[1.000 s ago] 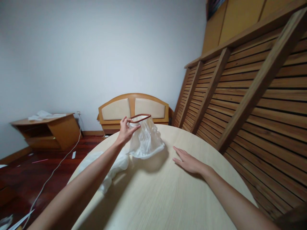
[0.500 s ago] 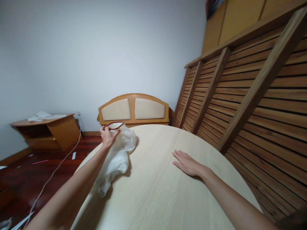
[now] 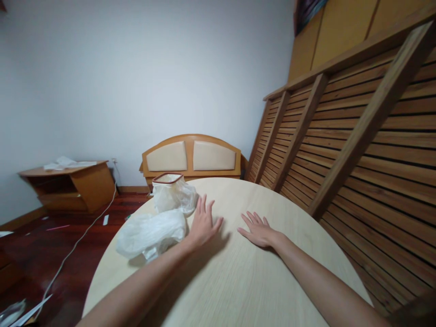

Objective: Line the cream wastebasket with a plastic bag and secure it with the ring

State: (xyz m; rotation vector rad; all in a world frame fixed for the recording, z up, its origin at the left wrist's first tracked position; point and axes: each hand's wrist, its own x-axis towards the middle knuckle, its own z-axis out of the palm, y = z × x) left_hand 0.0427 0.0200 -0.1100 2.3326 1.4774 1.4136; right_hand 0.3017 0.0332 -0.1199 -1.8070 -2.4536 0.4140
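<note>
You have no writing to read here. The crumpled white plastic bag (image 3: 151, 234) beside your left hand (image 3: 203, 225) carries no print that can be made out, nor does the red-rimmed bag (image 3: 173, 194) just behind it. The papers (image 3: 68, 162) on the far cabinet (image 3: 90, 186) are too small to tell.

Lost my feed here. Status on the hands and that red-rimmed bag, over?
Left hand open, empty, beside crumpled bag. Right hand flat on table. Red-rimmed bag upright. Nothing between hands.
</note>
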